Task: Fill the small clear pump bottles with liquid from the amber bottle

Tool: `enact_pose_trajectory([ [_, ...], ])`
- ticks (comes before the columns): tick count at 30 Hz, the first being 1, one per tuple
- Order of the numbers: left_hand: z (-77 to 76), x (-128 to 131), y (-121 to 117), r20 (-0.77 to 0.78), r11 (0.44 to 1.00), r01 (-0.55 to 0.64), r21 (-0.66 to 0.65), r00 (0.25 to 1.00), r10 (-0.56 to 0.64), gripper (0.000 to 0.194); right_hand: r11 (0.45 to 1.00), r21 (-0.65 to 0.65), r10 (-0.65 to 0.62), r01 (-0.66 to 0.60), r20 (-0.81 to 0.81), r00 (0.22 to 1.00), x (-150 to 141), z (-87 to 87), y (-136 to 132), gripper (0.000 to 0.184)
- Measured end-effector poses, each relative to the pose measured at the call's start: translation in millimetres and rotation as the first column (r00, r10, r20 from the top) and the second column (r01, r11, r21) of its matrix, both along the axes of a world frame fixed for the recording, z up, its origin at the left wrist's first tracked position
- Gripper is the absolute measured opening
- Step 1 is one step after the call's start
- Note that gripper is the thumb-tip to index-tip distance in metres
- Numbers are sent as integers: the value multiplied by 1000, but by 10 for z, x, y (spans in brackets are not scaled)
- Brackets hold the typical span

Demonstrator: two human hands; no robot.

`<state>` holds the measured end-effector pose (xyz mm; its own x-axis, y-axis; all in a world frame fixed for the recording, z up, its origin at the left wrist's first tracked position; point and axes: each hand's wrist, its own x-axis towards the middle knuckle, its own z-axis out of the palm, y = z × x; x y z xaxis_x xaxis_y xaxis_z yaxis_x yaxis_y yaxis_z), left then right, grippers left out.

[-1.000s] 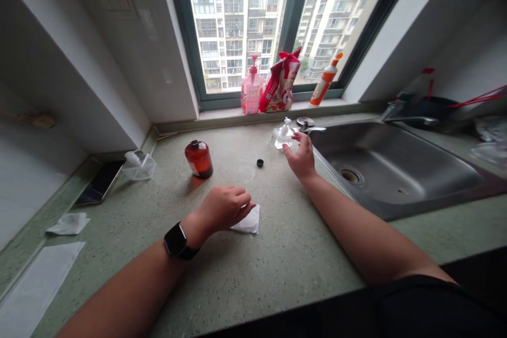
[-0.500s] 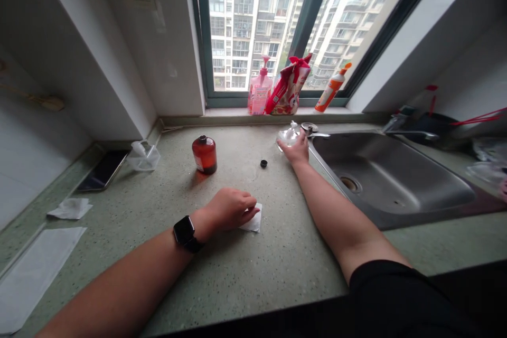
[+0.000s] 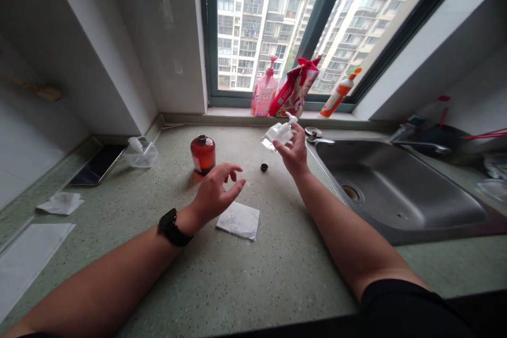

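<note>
My right hand (image 3: 293, 154) holds a small clear pump bottle (image 3: 276, 134) tilted in the air above the green counter (image 3: 253, 274), near the sink's left edge. My left hand (image 3: 216, 190), with a black watch on the wrist, hovers open over the counter, fingers spread, holding nothing. A folded white tissue (image 3: 238, 220) lies just below and to the right of it. An amber bottle (image 3: 203, 154) stands uncapped behind my left hand. A small black cap (image 3: 264, 167) lies on the counter between the two hands.
A steel sink (image 3: 396, 190) with a tap fills the right. On the window sill stand a pink pump bottle (image 3: 264, 95), a red bag (image 3: 295, 88) and an orange bottle (image 3: 336, 96). At left lie a phone (image 3: 93, 165), a clear container (image 3: 139, 153) and white tissues (image 3: 59, 203).
My right hand reached the clear pump bottle, gripped it and lifted it off the counter. My left hand rose off the white tissue and opened.
</note>
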<state>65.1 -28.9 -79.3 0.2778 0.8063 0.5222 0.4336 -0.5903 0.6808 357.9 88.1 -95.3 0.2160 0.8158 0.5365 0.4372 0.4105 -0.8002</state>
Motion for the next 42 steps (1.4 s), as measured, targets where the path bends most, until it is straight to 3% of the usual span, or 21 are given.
enact_pose_trajectory([
  [3, 69, -55, 100, 158, 991, -96, -94, 981, 110, 50, 960, -18, 278, -278, 1, 960, -301, 88, -190, 100],
  [5, 113, -83, 150, 226, 978, -75, -194, 967, 119, 66, 893, -39, 448, -449, -20, 894, -468, 142, -333, 100],
  [9, 196, -95, 167, 371, 913, 161, -375, 929, -12, 81, 744, -100, 663, -661, -7, 748, -685, 248, -569, 93],
  [13, 274, -94, 145, 463, 836, 315, -450, 882, -84, 82, 669, -123, 740, -733, 18, 673, -747, 338, -670, 82],
  [16, 348, -113, 151, 500, 810, 329, -485, 865, -51, 85, 668, -143, 740, -730, 28, 672, -734, 389, -684, 80],
  [22, 477, -176, 181, 520, 733, 440, -519, 843, -137, 78, 674, -118, 737, -730, 34, 675, -722, 407, -678, 79],
  [25, 495, -207, 183, 467, 771, 373, -516, 877, -112, 77, 734, -92, 675, -673, -17, 738, -739, 413, -681, 70],
  [28, 500, -227, 165, 320, 852, 236, -468, 944, -86, 75, 795, -71, 597, -603, -81, 798, -753, 448, -688, 68],
  [32, 519, -222, 106, 100, 938, 98, -332, 993, -68, 72, 805, -44, 592, -592, -25, 806, -782, 506, -724, 53],
  [37, 572, -179, 13, -81, 977, -31, -211, 997, 14, 70, 833, -47, 553, -551, 28, 833, -857, 523, -791, 48],
  [42, 579, -181, -7, -113, 981, -37, -189, 993, 16, 70, 824, -76, 563, -562, -2, 826, -853, 538, -787, 38],
])
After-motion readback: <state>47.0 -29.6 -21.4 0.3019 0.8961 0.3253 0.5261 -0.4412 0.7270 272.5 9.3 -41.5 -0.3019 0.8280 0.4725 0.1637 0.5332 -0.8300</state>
